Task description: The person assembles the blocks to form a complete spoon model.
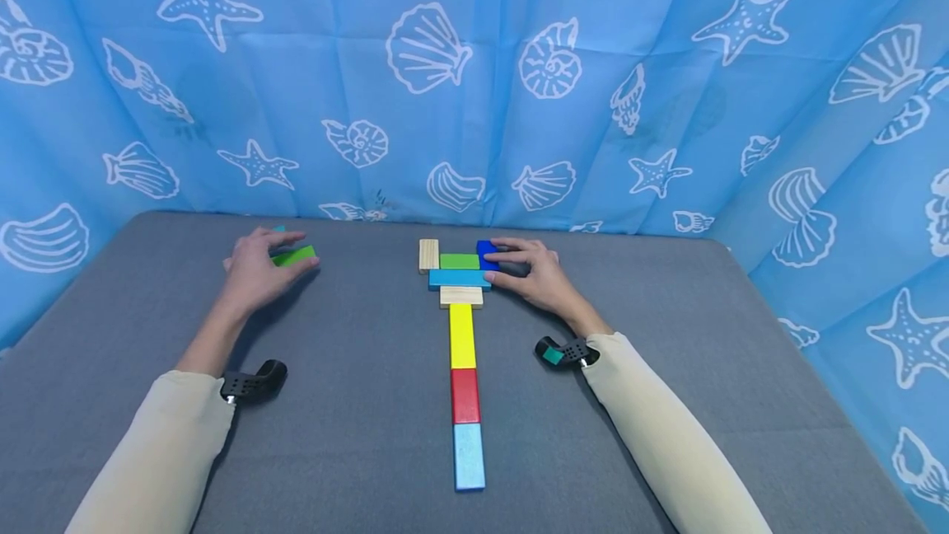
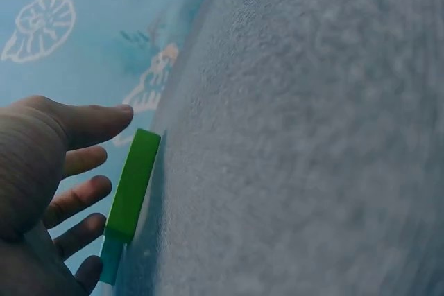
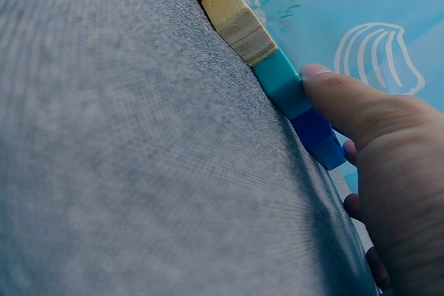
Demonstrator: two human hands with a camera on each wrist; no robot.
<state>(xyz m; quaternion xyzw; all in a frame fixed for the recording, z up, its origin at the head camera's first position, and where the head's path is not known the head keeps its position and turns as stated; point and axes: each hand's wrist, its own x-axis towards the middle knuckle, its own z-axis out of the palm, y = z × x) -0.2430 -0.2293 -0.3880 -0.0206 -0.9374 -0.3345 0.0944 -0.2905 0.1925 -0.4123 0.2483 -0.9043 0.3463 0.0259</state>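
Observation:
My left hand point(image 1: 254, 270) is at the table's back left, thumb and fingers spread around a green block point(image 1: 296, 255). In the left wrist view the thumb stands apart from this block, and a light blue block point(image 2: 111, 261) lies just past it by the fingertips. My right hand point(image 1: 539, 277) is at the top of a block figure. Its forefinger touches a dark blue block point(image 1: 484, 248), and the thumb tip rests at the right end of a blue plank point(image 1: 455, 278). A green block point(image 1: 460, 261) and an upright wooden block point(image 1: 429, 255) lie left of the dark blue one.
Below the plank lie a wooden block point(image 1: 461, 297), then yellow point(image 1: 462, 336), red point(image 1: 465, 395) and light blue point(image 1: 469, 456) blocks in a line toward me. The grey table point(image 1: 356, 402) ends at a blue shell-print curtain point(image 1: 296, 89). Each wrist wears a black camera mount point(image 1: 255, 381).

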